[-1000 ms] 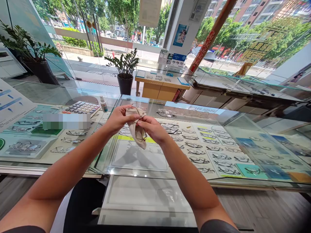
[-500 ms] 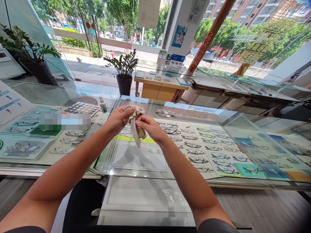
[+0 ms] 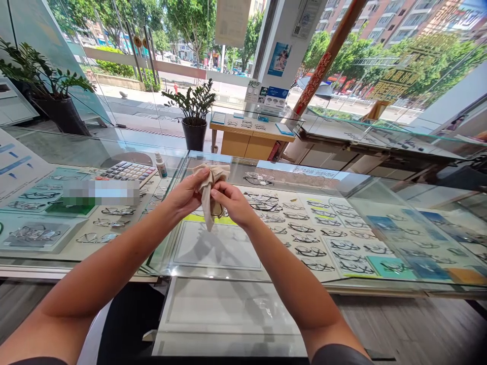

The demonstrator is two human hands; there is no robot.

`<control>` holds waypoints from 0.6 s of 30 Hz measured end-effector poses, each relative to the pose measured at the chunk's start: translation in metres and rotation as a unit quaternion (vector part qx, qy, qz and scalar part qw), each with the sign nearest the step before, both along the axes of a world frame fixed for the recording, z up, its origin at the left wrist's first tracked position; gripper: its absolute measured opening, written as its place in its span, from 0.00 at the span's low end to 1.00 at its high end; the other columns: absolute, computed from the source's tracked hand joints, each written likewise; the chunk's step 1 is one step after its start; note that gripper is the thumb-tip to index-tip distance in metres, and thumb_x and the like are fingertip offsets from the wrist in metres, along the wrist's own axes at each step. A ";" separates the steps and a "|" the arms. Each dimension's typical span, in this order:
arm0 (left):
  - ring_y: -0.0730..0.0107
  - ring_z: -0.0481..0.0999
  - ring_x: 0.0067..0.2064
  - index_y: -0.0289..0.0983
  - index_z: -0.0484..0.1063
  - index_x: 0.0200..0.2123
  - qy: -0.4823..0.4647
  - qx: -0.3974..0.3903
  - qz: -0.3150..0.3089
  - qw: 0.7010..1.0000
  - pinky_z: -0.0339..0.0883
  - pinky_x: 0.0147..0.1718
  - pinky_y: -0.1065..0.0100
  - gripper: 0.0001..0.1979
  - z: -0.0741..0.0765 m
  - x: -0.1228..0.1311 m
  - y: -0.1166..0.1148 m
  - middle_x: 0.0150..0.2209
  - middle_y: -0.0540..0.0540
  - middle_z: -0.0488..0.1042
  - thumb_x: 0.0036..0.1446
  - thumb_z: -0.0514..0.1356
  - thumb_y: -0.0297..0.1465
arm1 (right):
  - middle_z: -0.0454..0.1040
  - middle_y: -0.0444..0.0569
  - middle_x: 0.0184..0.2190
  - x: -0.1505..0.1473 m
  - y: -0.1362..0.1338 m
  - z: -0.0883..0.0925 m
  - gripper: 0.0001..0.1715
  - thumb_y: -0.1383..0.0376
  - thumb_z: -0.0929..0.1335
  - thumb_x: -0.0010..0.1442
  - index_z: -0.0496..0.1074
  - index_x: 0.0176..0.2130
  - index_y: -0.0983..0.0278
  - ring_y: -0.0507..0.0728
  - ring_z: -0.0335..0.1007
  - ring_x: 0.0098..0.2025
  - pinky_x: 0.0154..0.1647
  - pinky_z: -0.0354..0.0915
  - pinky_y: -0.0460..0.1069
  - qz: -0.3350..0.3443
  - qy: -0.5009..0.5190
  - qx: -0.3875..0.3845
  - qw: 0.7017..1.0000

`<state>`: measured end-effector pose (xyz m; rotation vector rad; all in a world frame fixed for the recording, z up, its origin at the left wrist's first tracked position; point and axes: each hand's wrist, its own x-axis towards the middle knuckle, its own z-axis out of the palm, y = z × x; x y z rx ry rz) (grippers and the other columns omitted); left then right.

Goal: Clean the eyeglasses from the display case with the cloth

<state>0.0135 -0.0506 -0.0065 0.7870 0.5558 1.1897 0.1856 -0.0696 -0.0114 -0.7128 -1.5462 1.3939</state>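
Observation:
My left hand (image 3: pixel 192 191) is closed on a crumpled beige cleaning cloth (image 3: pixel 207 203), thumb on top, above the glass counter. One end of the cloth hangs down between my hands. Close beside it, my right hand (image 3: pixel 233 200) pinches a pair of eyeglasses (image 3: pixel 218 209) against the cloth. Only a rounded lens rim shows below the right fingers; cloth and fingers cover the rest of the frame.
Under the glass counter (image 3: pixel 216 271) lie rows of eyeglasses (image 3: pixel 310 251). A small spray bottle (image 3: pixel 161 165) stands at the left, beside a tray of small coloured pieces (image 3: pixel 129 171). Beyond the counter are a potted plant (image 3: pixel 194 134) and a wooden table (image 3: pixel 243 144).
My left hand has shifted slightly, and the cloth is bunched differently, its upper edge spread wider and its hanging end moved a little left. Less of the lens rim shows.

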 end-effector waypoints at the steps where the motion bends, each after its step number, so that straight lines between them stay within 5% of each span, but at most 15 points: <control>1: 0.66 0.84 0.37 0.37 0.84 0.41 0.002 -0.004 -0.002 1.000 0.79 0.39 0.68 0.25 -0.001 0.001 0.000 0.37 0.46 0.85 0.49 0.85 0.46 | 0.71 0.41 0.32 0.000 0.000 0.000 0.34 0.34 0.80 0.56 0.72 0.35 0.59 0.54 0.63 0.35 0.40 0.64 0.51 -0.004 0.003 0.000 1.000; 11: 0.52 0.87 0.45 0.36 0.83 0.38 0.021 0.032 -0.004 0.999 0.82 0.41 0.61 0.30 -0.001 0.001 0.002 0.36 0.42 0.85 0.50 0.82 0.56 | 0.75 0.44 0.33 0.001 0.001 0.001 0.34 0.35 0.81 0.53 0.75 0.34 0.60 0.55 0.68 0.38 0.45 0.67 0.52 -0.017 -0.005 -0.020 1.000; 18: 0.69 0.80 0.32 0.33 0.84 0.34 0.062 0.051 0.007 0.997 0.74 0.32 0.70 0.27 0.006 -0.006 -0.002 0.32 0.45 0.83 0.47 0.85 0.49 | 0.81 0.47 0.37 0.000 0.002 -0.003 0.37 0.34 0.83 0.50 0.77 0.38 0.59 0.57 0.73 0.41 0.48 0.74 0.53 0.003 0.017 -0.036 0.999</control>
